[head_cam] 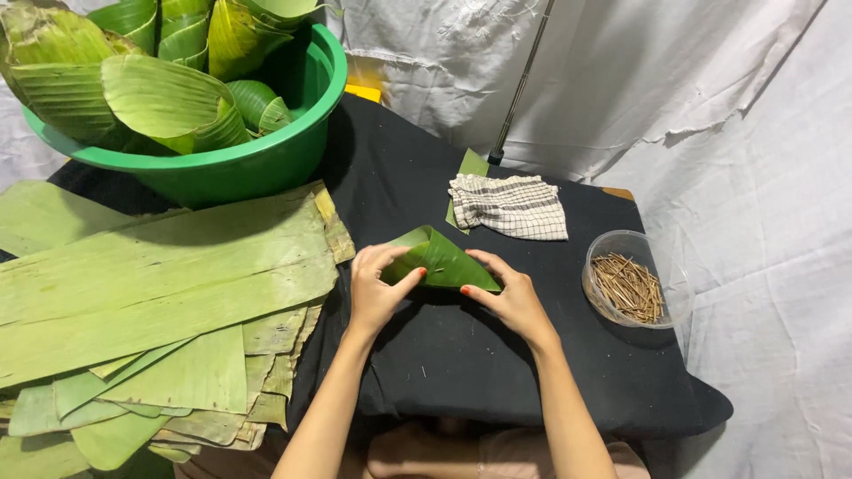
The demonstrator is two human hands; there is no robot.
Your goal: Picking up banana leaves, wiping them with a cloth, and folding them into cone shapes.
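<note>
Centrally, over the black-covered worktop [497, 372], both hands hold a folded green leaf cone [439, 260]; the left hand [377, 288] has its fingers curled shut on the cone's open end, thumb pressed against the leaf, while the right hand [508, 297] pinches the pointed end between thumb and fingers; just beyond lies a checked cloth [510, 206]; to the right, well apart, a clear plastic bowl [621, 244] holds a heap of thin brown sticks [628, 288]; at the far left a green basin [257, 164] is filled with rolled leaves [160, 98]; flat leaf strips [160, 284] are stacked beside it.
</note>
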